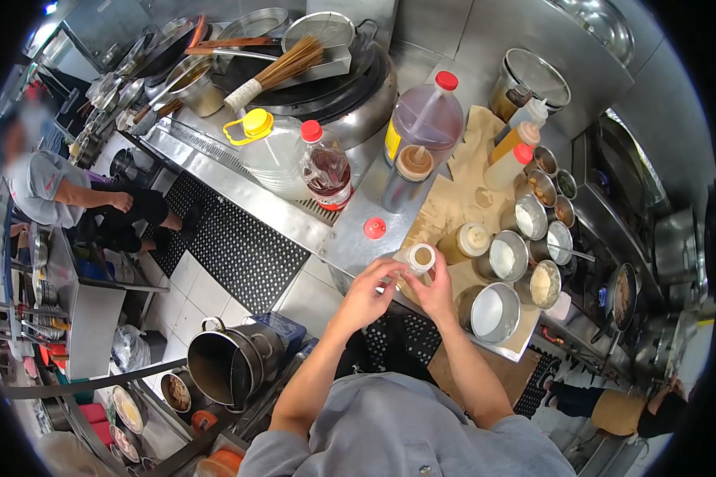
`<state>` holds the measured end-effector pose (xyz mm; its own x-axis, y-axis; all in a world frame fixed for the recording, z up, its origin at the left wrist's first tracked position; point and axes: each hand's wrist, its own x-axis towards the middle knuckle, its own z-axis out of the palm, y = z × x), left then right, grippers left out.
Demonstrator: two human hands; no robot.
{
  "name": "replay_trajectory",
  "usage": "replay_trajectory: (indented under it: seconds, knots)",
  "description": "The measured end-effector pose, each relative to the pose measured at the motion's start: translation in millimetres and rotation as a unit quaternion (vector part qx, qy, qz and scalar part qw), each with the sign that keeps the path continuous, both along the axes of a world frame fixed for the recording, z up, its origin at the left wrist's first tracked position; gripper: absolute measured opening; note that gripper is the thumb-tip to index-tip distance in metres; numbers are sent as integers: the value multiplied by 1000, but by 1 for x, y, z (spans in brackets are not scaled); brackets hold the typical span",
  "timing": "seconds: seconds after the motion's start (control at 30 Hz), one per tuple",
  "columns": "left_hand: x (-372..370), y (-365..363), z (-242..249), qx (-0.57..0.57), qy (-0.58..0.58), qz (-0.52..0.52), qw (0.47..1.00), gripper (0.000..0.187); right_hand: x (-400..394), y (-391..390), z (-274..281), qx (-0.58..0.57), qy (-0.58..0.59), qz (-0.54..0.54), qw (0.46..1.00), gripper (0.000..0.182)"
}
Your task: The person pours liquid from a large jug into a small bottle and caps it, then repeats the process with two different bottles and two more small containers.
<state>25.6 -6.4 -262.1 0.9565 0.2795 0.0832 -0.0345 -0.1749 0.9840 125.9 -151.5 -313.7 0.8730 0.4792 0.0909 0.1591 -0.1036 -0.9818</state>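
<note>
My right hand (pixel 440 288) wraps around a small pale squeeze bottle (pixel 418 258) that stands uncapped, its round white mouth facing up. The fingers of my left hand (pixel 367 292) pinch the bottle's side near the top. Both hands hover over the edge of the steel counter (pixel 350 242). A loose red cap (pixel 375 228) lies on the counter just beyond my left hand. A jar of yellowish sauce (pixel 463 241) stands right behind the bottle.
Beyond stand an oil jug with a yellow cap (pixel 269 151), a red-capped dark bottle (pixel 324 167) and a big dark jug (pixel 424 119). Several steel seasoning pots (pixel 507 256) line the right. A wok (pixel 334 87) holds a bamboo brush. A stockpot (pixel 229 363) sits on the floor. One person sits at left (pixel 52 187); another is at lower right (pixel 640 409).
</note>
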Motion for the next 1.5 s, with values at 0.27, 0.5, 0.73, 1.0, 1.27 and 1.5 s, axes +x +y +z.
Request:
replay_trajectory:
  seconds: [0.27, 0.5, 0.73, 1.0, 1.27, 1.5]
  knots:
    - [-6, 44, -14, -306, 55, 62, 948, 20, -2, 0, 5, -13, -5, -5, 1000, 69]
    - [30, 144, -78, 94, 123, 276, 949, 27, 0, 0, 2, -11, 2, -5, 1000, 67]
    - [35, 158, -75, -19, 130, 249, 960, 42, 0, -2, -3, 10, -6, -6, 1000, 70]
    - [72, 152, 87, 240, -88, 327, 910, 33, -56, -38, 22, -9, -85, -113, 990, 63]
    - [106, 223, 130, 515, 45, 27, 855, 39, -26, 124, 95, 113, -65, 69, 989, 64]
    - [115, 233, 142, 502, 39, -25, 864, 35, 75, 246, 96, -100, -138, 60, 984, 75]
